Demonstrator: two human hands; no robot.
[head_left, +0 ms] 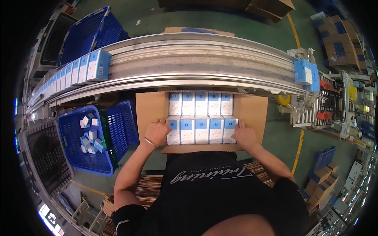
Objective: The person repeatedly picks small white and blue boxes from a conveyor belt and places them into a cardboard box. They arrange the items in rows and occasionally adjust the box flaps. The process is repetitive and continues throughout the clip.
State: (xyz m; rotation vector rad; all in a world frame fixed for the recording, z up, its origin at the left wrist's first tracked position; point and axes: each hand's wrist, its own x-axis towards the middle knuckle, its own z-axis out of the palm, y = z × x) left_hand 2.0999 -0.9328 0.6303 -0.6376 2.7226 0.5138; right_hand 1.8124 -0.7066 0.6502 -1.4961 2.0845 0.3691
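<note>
In front of me stands an open cardboard carton (250, 106) with its flaps folded out. Inside are two rows of white-and-blue boxes, a far row (201, 103) and a near row (202, 131), each of several boxes side by side. My left hand (157, 133), a bracelet at its wrist, grips the left end of the near row. At the opposite end, my right hand (245, 135) presses its fingers against the last box. The row is squeezed between both hands; some fingertips are hidden down at the carton's sides.
Beyond the carton runs a metal conveyor (197, 59), with a line of boxes (80, 70) on its left and a few boxes (305, 74) at its right end. A blue crate (84, 163) holding small cartons stands left; another blue crate (106, 31) is behind the conveyor. Flattened cardboard (147, 188) lies beside me.
</note>
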